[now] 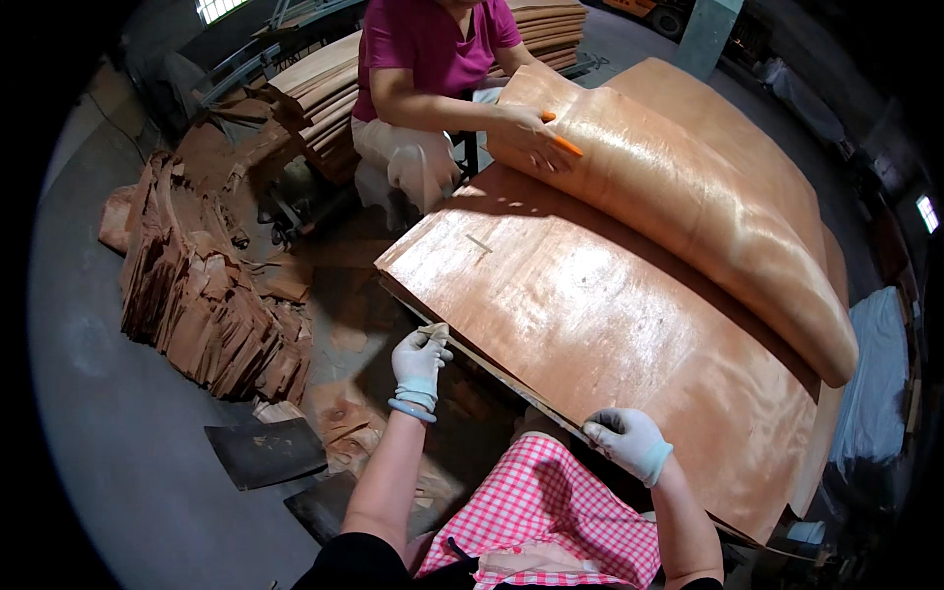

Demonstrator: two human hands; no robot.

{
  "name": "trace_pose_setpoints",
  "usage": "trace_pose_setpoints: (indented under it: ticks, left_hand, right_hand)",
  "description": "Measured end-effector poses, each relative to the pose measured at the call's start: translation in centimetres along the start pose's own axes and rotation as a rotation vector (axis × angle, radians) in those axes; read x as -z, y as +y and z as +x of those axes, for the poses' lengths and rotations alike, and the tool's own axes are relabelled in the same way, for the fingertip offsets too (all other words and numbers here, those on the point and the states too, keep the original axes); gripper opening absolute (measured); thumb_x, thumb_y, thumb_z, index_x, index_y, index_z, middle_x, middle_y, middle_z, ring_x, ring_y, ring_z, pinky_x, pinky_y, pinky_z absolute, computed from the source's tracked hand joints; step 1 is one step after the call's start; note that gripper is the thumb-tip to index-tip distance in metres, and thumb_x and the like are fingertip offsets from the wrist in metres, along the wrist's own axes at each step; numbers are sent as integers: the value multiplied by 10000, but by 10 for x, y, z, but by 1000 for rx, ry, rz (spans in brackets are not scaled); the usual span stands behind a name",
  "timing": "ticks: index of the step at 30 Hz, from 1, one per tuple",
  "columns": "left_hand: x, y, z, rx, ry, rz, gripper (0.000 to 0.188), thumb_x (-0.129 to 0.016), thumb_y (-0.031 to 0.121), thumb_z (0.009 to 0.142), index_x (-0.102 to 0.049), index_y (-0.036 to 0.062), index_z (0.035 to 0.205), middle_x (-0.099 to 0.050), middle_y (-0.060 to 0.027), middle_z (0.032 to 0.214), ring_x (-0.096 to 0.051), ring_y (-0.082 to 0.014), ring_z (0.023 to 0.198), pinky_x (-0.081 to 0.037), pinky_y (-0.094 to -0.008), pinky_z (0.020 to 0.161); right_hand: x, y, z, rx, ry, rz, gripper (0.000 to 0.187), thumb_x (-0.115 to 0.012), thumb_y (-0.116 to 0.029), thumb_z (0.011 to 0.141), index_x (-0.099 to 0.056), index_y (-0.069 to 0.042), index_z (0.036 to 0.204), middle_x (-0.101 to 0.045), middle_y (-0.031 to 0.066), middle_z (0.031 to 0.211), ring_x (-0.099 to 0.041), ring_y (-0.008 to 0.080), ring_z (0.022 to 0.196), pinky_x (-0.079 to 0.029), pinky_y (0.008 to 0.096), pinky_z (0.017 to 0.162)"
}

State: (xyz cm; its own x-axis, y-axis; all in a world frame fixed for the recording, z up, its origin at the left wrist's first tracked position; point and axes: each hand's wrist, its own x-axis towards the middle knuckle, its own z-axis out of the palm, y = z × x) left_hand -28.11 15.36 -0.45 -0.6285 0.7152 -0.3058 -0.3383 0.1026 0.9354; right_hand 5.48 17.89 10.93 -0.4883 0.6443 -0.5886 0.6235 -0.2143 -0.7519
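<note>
A wide sheet of reddish-brown wood veneer (590, 285) lies on a stack in front of me, with a small pale strip stuck on its far left part. My left hand (418, 366), in a white glove with a bangle at the wrist, pinches the end of a thin veneer strip (501, 376) by the sheet's near edge. My gloved right hand (629, 442) closes on that strip further right, thumb and fingers pressed together. Across the stack, a person in a purple shirt (433, 79) rests a hand on a curled-back veneer sheet (669, 177) and holds an orange-handled tool (562, 144).
Broken veneer scraps (216, 315) are heaped on the floor to the left. A dark flat panel (265, 453) lies nearer me. Stacked veneer (324, 93) stands behind the other person. Pale blue plastic sheeting (875, 374) hangs at the right. A checked pink apron (551, 501) covers my lap.
</note>
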Motion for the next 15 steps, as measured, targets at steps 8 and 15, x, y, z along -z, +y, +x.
trace_pose_setpoints:
  ticks: [8, 15]
  left_hand:
    - [10, -4, 20, -90, -6, -1, 132, -708, 66, 859, -680, -16, 959, -688, -46, 822, -591, -78, 590, -464, -193, 523]
    - [13, 2, 66, -285, 209, 276, 69, -747, 7, 799, -682, -13, 809, -664, -11, 756, -577, -80, 645, -477, -208, 627]
  right_hand:
    - [8, -2, 3, -17, 55, -62, 259, -607, -229, 924, -681, 3, 1013, -671, 48, 791, -596, 121, 686, -498, 287, 668]
    - [15, 18, 9, 28, 70, -127, 312, -592, -250, 922, -675, 11, 1072, -698, 113, 871, -652, 185, 791, -507, 309, 755]
